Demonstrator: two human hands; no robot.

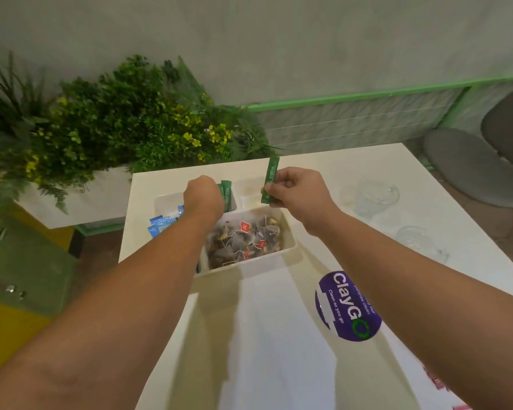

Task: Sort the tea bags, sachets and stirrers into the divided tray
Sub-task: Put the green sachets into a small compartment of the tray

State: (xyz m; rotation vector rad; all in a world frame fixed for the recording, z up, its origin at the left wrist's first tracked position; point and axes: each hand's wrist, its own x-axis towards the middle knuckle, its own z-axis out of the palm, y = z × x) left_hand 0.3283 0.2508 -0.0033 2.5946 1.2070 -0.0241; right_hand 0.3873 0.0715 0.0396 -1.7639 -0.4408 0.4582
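Note:
A white divided tray point(289, 247) sits on the white table. Its near right compartment is full of tea bags point(244, 241) with red tags. Blue sachets point(160, 224) lie in the left compartment. My left hand point(203, 196) is closed over the far left compartment, gripping green stick sachets point(227, 192) that poke out beside it. My right hand point(296, 192) pinches one upright green stick sachet point(270, 179) above the far right compartment, which shows pale contents I cannot make out.
A purple round sticker point(342, 309) is stuck on the table near my right forearm. Clear glass cups point(378, 196) point(417, 239) stand at the right. A planter with green foliage point(125, 119) borders the table's far left. A grey chair point(474, 167) stands at the far right.

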